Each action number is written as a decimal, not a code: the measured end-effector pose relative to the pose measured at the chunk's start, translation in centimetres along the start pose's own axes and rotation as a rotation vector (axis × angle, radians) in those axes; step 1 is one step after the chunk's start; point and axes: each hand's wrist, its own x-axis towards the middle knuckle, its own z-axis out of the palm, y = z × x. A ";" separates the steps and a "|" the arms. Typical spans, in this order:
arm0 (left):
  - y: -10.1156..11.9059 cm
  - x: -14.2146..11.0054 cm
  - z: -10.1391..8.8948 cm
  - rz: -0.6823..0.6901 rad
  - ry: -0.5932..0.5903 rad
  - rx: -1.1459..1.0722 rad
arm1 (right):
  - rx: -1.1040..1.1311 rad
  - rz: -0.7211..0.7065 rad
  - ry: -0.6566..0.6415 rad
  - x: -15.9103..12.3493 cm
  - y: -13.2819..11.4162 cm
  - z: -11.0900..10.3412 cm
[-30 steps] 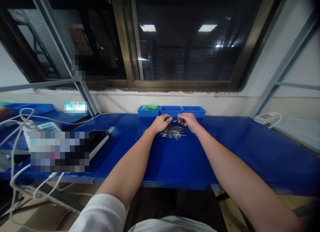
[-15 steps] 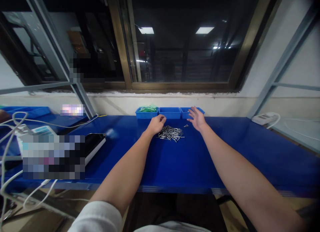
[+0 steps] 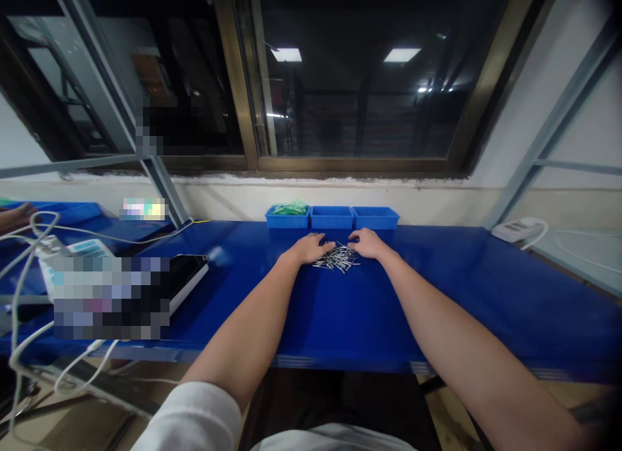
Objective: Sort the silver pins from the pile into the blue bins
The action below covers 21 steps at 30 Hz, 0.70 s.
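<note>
A heap of thin, shiny metal pieces that look like screws (image 3: 339, 260) lies on the blue tabletop (image 3: 350, 315). My left hand (image 3: 310, 248) rests against the heap's left side, thumb and fingers apart. On the other side, my right hand (image 3: 368, 243) reaches the heap's right edge with its fingers spread and slightly bent. Neither hand shows a piece held in it. Parts of the heap are hidden by the fingertips.
Behind the heap stand three blue bins: the left bin (image 3: 287, 224) contains green plastic packaging (image 3: 290, 208), beside a middle bin (image 3: 332, 226) and a right bin (image 3: 375, 227). A power strip (image 3: 518, 229) lies right; cables and a black-topped device (image 3: 187, 269) lie left. Another person's hand (image 3: 17, 216) shows far left.
My right hand has come down and left from near the right bin to the heap. My left hand's fingers have spread at the heap. The stray screw right of the heap no longer shows.
</note>
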 end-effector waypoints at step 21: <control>0.4 0.1 0.3 -0.006 -0.044 0.075 | -0.008 -0.114 -0.067 0.2 -0.8 0.5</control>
